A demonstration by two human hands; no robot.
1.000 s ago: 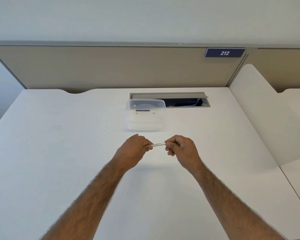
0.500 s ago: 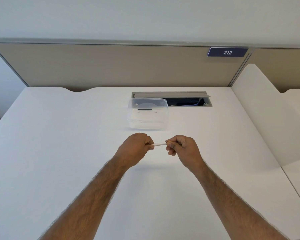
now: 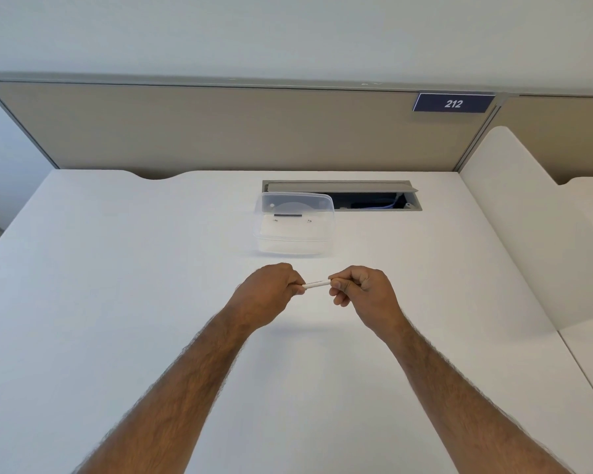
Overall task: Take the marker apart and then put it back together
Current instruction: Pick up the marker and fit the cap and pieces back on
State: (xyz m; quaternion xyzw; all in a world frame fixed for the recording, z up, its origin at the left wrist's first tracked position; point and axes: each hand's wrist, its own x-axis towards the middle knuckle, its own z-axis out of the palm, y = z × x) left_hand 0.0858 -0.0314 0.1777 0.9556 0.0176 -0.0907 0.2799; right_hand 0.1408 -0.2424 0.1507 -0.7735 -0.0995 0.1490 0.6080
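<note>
A thin white marker (image 3: pixel 316 284) lies level between my two hands, held a little above the white desk (image 3: pixel 117 302). My left hand (image 3: pixel 266 295) is closed around its left end. My right hand (image 3: pixel 365 295) pinches its right end with thumb and forefinger, the other fingers curled. Only a short white stretch of the barrel shows between the fists; both ends are hidden inside the hands, so I cannot tell whether a cap is on.
A clear plastic lidded box (image 3: pixel 294 223) stands just beyond my hands. Behind it is an open cable hatch (image 3: pixel 374 200) in the desk. A beige partition (image 3: pixel 220 131) closes the back, and a white divider (image 3: pixel 514 234) rises on the right.
Both hands hold the marker as before. The visible stretch of barrel between them looks about the same length; the view has shifted only slightly.
</note>
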